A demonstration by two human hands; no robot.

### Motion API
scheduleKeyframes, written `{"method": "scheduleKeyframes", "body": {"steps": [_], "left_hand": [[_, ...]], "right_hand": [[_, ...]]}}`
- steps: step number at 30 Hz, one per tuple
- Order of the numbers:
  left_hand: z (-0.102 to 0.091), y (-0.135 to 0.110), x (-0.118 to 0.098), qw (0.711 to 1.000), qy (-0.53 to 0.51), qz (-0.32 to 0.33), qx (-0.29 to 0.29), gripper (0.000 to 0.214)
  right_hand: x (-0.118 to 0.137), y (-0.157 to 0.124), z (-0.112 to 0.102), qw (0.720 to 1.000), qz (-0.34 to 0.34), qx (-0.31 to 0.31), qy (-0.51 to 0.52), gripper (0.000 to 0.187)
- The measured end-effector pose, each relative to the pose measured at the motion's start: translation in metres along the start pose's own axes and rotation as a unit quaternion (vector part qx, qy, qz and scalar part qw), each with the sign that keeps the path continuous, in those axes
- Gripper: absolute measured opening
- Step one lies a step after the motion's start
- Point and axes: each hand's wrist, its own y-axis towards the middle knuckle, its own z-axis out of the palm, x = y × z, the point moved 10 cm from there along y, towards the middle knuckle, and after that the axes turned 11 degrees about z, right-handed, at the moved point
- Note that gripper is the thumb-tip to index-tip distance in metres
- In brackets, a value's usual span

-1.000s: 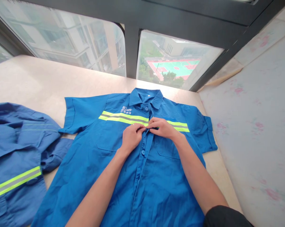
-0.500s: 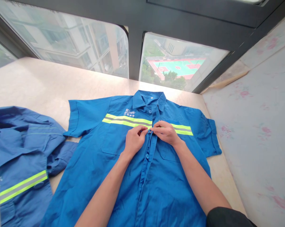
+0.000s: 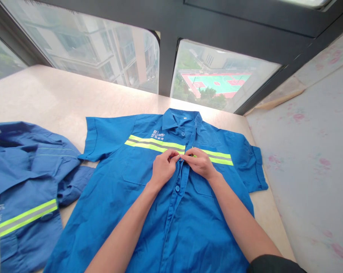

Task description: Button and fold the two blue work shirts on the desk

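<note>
A blue short-sleeved work shirt (image 3: 109, 212) with yellow-and-grey reflective stripes lies spread out, its collar toward the window. At the front opening, level with the stripe, my left hand (image 3: 165, 167) pinches the placket edge with thumb and forefinger. My right hand (image 3: 199, 163) meets it from the other side, its fingers closed on the same spot of the placket. The button between the fingertips is mostly hidden. One button (image 3: 183, 134) shows above near the collar, and another button (image 3: 177, 188) shows below the hands.
To the left lies a second blue work garment (image 3: 32, 182), crumpled, with a reflective stripe. The pale ledge (image 3: 54, 87) runs up to the dark window frame (image 3: 167, 60). A flower-patterned wall (image 3: 308, 163) stands on the right.
The fingertips have drawn closer together over the placket, covering the button that showed between them. The view has shifted slightly; the shirt lies as before.
</note>
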Motion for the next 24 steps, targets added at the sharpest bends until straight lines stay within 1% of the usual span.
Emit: {"method": "scheduleKeyframes", "body": {"steps": [5, 10, 14, 17, 20, 22, 24], "left_hand": [[0.0, -0.003, -0.003, 0.998, 0.058, 0.011, -0.005, 0.019], [0.001, -0.008, -0.013, 0.991, 0.129, 0.041, 0.004, 0.023], [-0.001, -0.01, -0.016, 0.992, 0.12, 0.043, 0.006, 0.028], [0.002, -0.011, -0.016, 0.992, 0.109, 0.045, 0.034, 0.038], [0.007, -0.013, -0.019, 0.987, 0.132, 0.074, 0.059, 0.05], [0.008, -0.014, -0.019, 0.983, 0.154, 0.083, 0.057, 0.047], [0.006, -0.014, -0.017, 0.985, 0.153, 0.074, 0.043, 0.046]], "right_hand": [[-0.002, 0.001, 0.008, 1.0, 0.008, 0.016, -0.024, 0.029], [0.003, 0.002, 0.007, 1.0, -0.005, 0.013, -0.028, 0.028], [0.003, 0.003, 0.008, 1.0, -0.001, 0.019, -0.025, 0.028], [0.003, 0.003, 0.008, 1.0, -0.005, 0.019, -0.019, 0.028], [0.004, 0.002, 0.006, 1.0, -0.016, 0.011, -0.014, 0.027], [0.004, 0.001, 0.005, 1.0, -0.019, 0.005, -0.014, 0.026], [0.003, 0.001, 0.004, 1.0, -0.017, 0.001, -0.012, 0.022]]}}
